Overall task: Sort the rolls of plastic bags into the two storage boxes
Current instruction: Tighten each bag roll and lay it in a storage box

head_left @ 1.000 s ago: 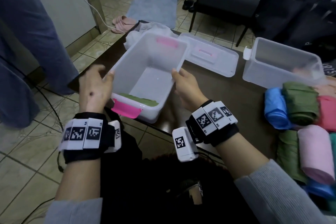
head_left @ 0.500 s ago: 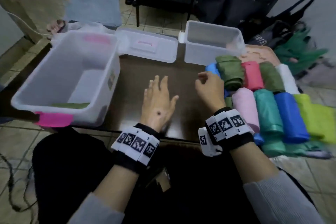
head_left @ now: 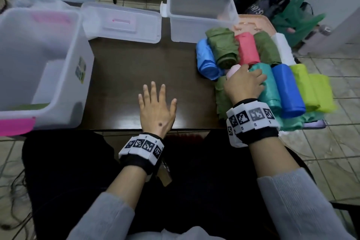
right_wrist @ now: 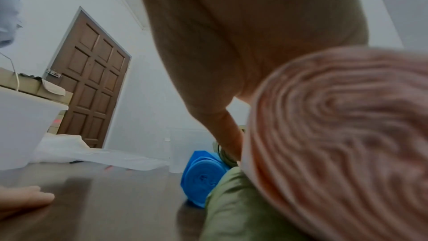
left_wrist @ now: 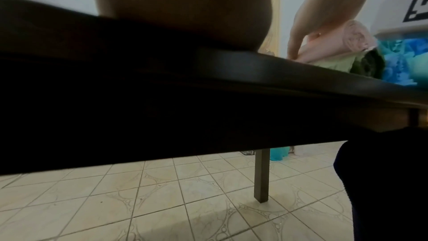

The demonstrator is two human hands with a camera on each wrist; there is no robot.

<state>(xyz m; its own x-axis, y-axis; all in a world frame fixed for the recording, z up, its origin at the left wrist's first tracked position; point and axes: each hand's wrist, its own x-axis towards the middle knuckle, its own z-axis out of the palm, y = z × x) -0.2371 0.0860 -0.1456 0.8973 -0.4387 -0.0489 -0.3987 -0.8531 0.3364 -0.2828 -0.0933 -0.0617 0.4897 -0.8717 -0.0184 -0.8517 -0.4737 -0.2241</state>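
Though wound tight, pale pink roll [head_left: 234, 69] likely light and squashy under pressure, film skin probably slick; best taken around the middle of the barrel, not by the open spiral end. Sits at the right edge of the table [head_left: 136, 68], in the heap of rolls, atop an olive roll [head_left: 222, 93] and just beside a teal one [head_left: 269, 85]. Right hand [head_left: 244, 84] curled over it, thumb down its left flank, grasping. Left hand [head_left: 156, 106] flat on the table near the front edge, fingers spread, holding nothing. Pink-latched box [head_left: 64, 91] at the left edge, clear box [head_left: 202, 29] at the back edge. End face shows concentric pink layers, matte, slightly crinkled.
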